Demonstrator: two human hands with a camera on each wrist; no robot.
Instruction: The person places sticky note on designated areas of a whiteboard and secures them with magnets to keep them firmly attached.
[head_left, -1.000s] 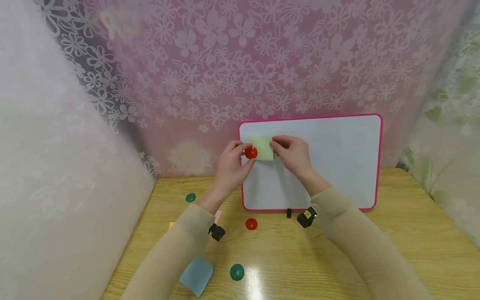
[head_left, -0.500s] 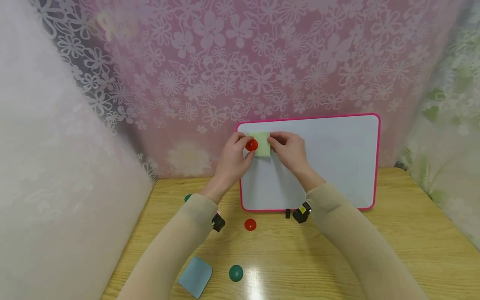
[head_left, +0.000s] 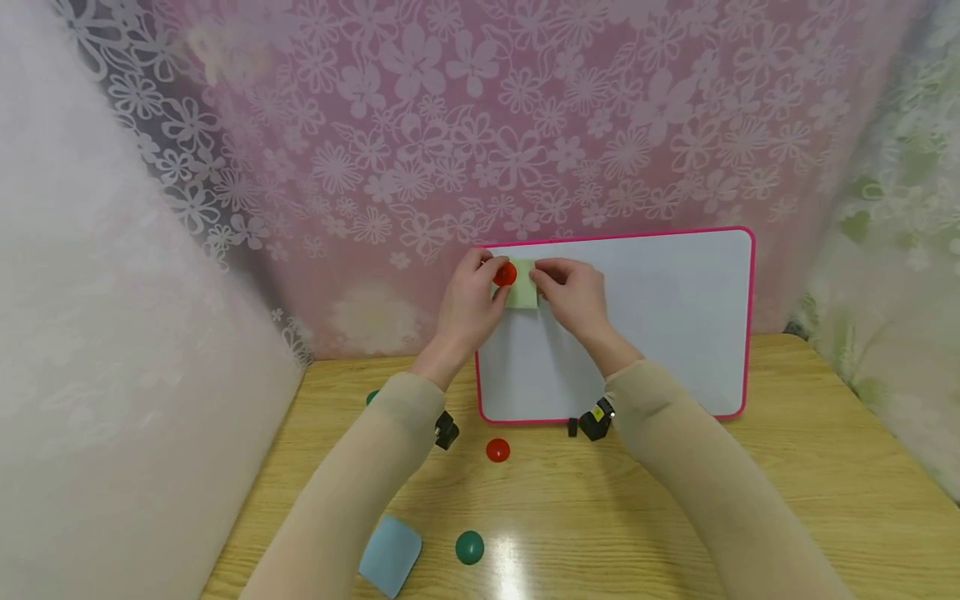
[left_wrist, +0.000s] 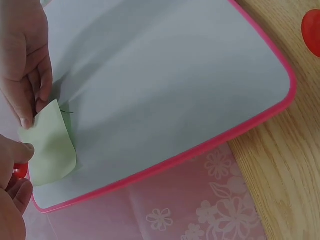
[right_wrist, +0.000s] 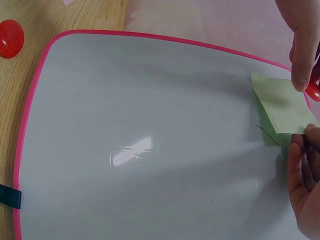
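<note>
A pale green paper note is held at the upper left corner of a white board with a pink rim. My right hand pinches the note's right edge between thumb and fingers. In my left hand, thumb and fingers grip a glossy red round disc, likely a magnet, at the note's left side. The left wrist view shows the note curling, its lower part lifted off the board. Fingers partly hide the red disc there.
On the wooden table lie another red disc, a green disc and a light blue pad. A second green disc is half hidden behind my left sleeve. A small black piece stands at the board's lower edge.
Both hands have moved up the board, carrying the note and the red disc nearer the top edge. Their hold on both looks the same. The left sleeve now covers more of the far green disc.
</note>
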